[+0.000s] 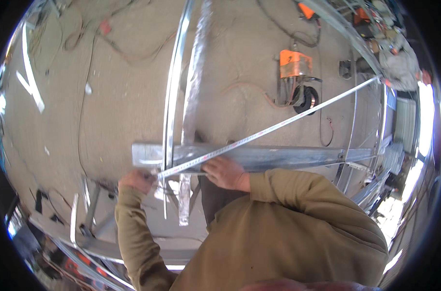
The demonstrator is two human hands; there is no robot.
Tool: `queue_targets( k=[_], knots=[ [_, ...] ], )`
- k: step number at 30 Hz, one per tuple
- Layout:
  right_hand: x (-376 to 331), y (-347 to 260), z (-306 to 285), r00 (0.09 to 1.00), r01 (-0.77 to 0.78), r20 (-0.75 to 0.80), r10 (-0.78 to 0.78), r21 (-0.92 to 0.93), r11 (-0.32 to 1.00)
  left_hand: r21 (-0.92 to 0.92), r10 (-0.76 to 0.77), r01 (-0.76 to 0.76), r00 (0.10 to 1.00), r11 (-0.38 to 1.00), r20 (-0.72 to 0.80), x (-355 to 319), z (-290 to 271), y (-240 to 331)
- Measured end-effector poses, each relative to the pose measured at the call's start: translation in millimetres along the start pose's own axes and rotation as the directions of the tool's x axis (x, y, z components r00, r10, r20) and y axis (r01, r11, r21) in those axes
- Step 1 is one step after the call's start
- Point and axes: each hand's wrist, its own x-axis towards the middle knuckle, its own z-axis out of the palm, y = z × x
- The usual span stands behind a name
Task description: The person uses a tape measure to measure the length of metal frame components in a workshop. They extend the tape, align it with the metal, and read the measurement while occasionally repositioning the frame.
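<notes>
A white tape measure blade [259, 135] stretches slantwise from near me to the far right. My left hand [137, 181] is closed at its near end, by the left part of a grey metal beam [278, 156]. The beam lies across in front of me. My right hand [224, 173] grips the beam's near side, just below the blade, its fingers curled and partly hidden. At the far right another person [400, 63] in grey clothing has a hand by the blade's far end.
Two long shiny metal profiles, one narrow [173, 77] and one wider [195, 77], cross the beam lengthwise. An orange machine [295, 64] with a black wire spool [306, 100] stands beyond. Cables [90, 72] trail over the floor. Metal frame pieces [99, 218] lie at the near left.
</notes>
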Motion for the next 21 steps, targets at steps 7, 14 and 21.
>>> queue_targets(
  k=[7,14,21],
  knots=[
    [-21,8,-9,0.999,-0.012,0.044,0.009,0.055,0.998,0.065,-0.088,0.089,0.996,0.994,-0.022,-2,6,4],
    [-71,27,-57,0.99,-0.079,-0.113,0.086,0.064,0.995,0.124,-0.082,0.09,0.994,0.988,-0.066,0,14,5],
    [-124,67,-155,0.832,-0.334,-0.389,0.395,0.218,0.917,0.086,-0.184,0.209,0.955,0.974,-0.232,-17,26,19]
  ],
)
